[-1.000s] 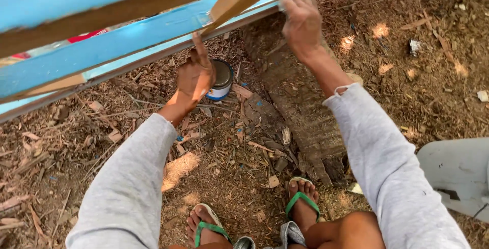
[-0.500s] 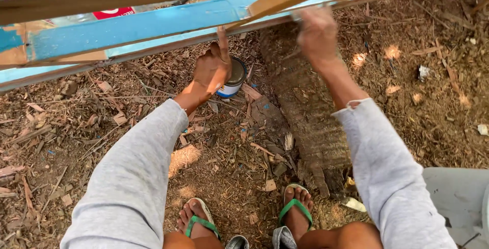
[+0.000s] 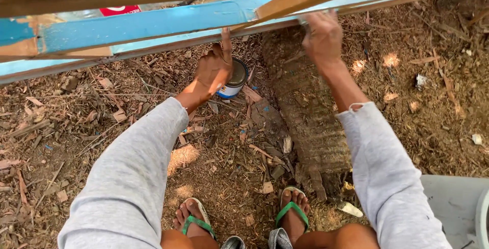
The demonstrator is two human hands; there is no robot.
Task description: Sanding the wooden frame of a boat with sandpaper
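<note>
Here the left hand (image 3: 214,68) points one finger up to the blue plank (image 3: 153,25), right hand (image 3: 322,35) fingers pinching its edge at 1 o'clock; a slip could tip the tin (image 3: 234,80) beneath

Bare brown ground (image 3: 91,127) strewn with wood chips, splinters and dry bark fills the view. A thick, rough log (image 3: 305,111) lies on it, running from the top centre down toward the person's feet. A small round tin can (image 3: 235,78) with a blue and white side stands on the ground just left of the log.
</note>
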